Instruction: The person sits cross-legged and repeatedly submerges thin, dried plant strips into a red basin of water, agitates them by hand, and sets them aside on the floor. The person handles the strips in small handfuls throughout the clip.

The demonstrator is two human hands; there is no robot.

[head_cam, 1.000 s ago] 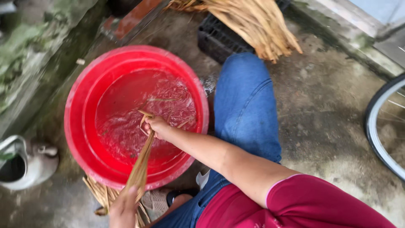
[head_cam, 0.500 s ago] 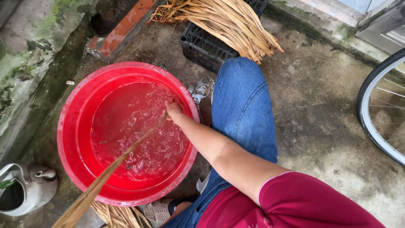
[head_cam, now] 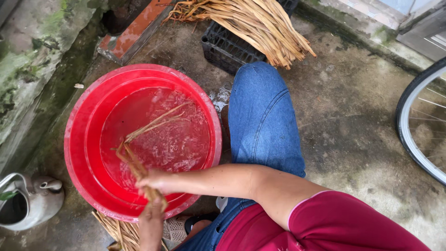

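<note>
- Step in hand, as I read it: rinsing a bunch of dried stalks (head_cam: 139, 162) in the red basin (head_cam: 76, 153), which sits on the concrete floor (head_cam: 353, 121) and is part-filled with churned, foamy water (head_cam: 181, 139).
- Right hand (head_cam: 155, 182) reaches across over the near rim, fingers closed around the stalks low down.
- Left hand (head_cam: 151, 218) comes up from the bottom edge, clamped on the same bunch just below the right one; mostly cropped, so the grip detail is poor.
- Stalks: near ends in both hands at the near rim, free ends splayed out in the water toward mid-basin.
- Next move, my guess: calls for a firm two-hand hold while the bunch is drawn through or lifted, kept over the basin so drips stay in.
- Versus half a second ago: the right hand was out at the far side of the basin with the stalks stretched long across it; now it is back at the near rim, and the left hand has come into view.
- Around: more stalks (head_cam: 251, 23) piled on a black crate (head_cam: 227, 49), a kettle (head_cam: 32, 202) lower left, a bike wheel (head_cam: 418, 125) at right.
</note>
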